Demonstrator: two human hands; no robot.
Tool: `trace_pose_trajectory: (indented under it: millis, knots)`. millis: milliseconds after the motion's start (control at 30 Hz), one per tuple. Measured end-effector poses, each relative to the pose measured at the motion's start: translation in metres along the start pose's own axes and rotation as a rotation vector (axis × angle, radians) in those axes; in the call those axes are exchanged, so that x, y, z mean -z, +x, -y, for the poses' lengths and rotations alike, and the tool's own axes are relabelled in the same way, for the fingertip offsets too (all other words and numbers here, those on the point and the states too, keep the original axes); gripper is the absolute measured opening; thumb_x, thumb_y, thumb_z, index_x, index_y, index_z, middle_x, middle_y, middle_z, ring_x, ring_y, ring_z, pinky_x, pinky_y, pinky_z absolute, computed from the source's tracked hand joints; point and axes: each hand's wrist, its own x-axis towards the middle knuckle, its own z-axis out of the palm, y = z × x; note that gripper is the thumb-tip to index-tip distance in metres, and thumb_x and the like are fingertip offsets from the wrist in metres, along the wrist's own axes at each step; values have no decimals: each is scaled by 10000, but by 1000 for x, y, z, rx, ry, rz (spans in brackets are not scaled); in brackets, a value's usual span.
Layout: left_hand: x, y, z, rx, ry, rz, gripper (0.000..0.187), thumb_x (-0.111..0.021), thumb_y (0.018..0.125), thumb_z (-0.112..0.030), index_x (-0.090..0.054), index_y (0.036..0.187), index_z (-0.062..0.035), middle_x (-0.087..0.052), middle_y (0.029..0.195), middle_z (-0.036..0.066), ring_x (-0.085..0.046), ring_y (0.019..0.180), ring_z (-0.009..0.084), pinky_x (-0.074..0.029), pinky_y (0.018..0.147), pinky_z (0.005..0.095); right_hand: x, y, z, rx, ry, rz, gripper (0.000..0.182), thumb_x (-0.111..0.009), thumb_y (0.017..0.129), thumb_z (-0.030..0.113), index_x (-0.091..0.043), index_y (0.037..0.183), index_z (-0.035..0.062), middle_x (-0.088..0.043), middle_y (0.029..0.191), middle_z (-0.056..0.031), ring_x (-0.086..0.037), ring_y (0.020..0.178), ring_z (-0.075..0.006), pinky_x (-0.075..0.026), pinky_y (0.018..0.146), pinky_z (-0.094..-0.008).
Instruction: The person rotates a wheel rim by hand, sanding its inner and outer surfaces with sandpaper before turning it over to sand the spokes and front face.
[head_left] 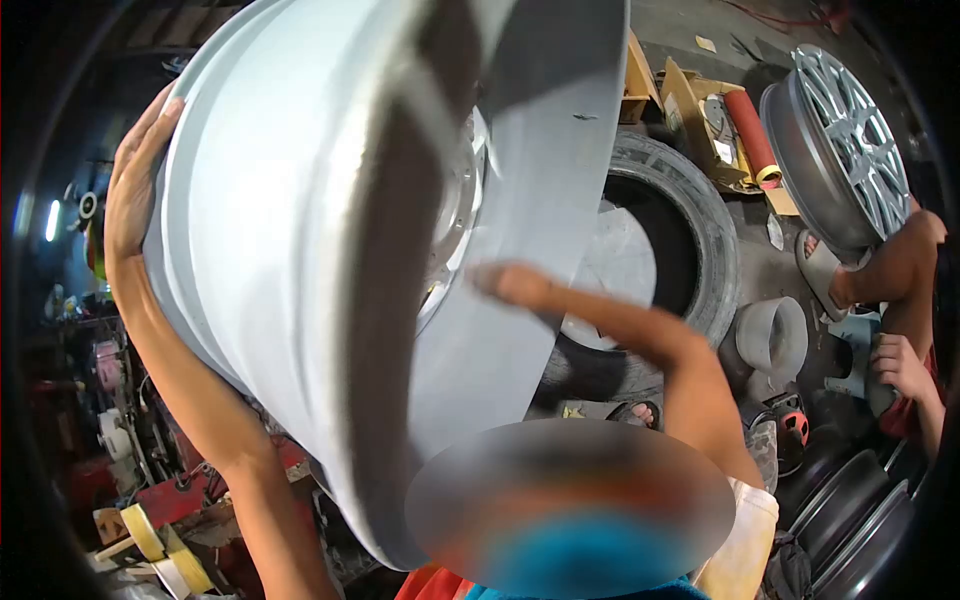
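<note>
A large silver-grey wheel rim (265, 190) fills the middle of the head view, tilted, with its open side turned to the right. The fingers of my left hand (138, 190) curl over its far-left edge, gripping it. My right hand (515, 286) is at the rim's open side, in front of the pale inner wall. Motion smears its fingers, so I cannot make out whether they hold anything or touch the metal. Part of the rim's hub shows just left of this hand.
A tyre (715, 240) lies on the floor behind my right arm. At right, another person's hand (900, 367) rests near their knee, below a spoked wheel (850, 140). A cardboard box (700, 125) holds a red roll (750, 135). Yellow tape rolls (143, 532) lie lower left.
</note>
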Motion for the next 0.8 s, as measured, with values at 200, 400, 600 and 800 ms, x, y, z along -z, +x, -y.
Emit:
trace_pose_trajectory:
  millis: [200, 400, 600, 800]
  knots:
    - [1, -1, 0, 61, -99, -20, 515, -639, 966, -306, -585, 1368, 11, -634, 1319, 126, -597, 1211, 168, -415, 1059, 267, 272, 106, -90, 115, -1047, 71, 140, -624, 794, 187, -742, 759, 119, -626, 1197, -97, -595, 1108, -260, -489, 988, -405]
    - [1, 3, 8, 59, -62, 16, 506, -635, 970, -296, -582, 1377, 0, -631, 1326, 119, -587, 1218, 164, -407, 1062, 262, 258, 11, -68, -146, -1084, 446, 693, -515, 896, 146, -306, 1552, 68, -300, 1618, -114, -215, 1521, -271, -116, 1274, -406]
    - [13, 14, 19, -26, -28, 25, 530, -659, 948, -335, -598, 1372, -23, -628, 1336, 115, -584, 1220, 167, -401, 1066, 254, -42, -5, 168, -455, 82, -310, 555, -538, 802, -37, -584, 1341, 91, -680, 1122, -182, -699, 884, -317, -579, 780, -429]
    - [6, 8, 14, 26, -73, 83, 547, -660, 939, -372, -608, 1367, -37, -643, 1309, 113, -610, 1175, 176, -430, 1030, 253, 121, 32, 350, -318, 1096, -294, 307, -520, 930, 46, -651, 1192, -44, -707, 998, -224, -690, 870, -245, -515, 830, -378]
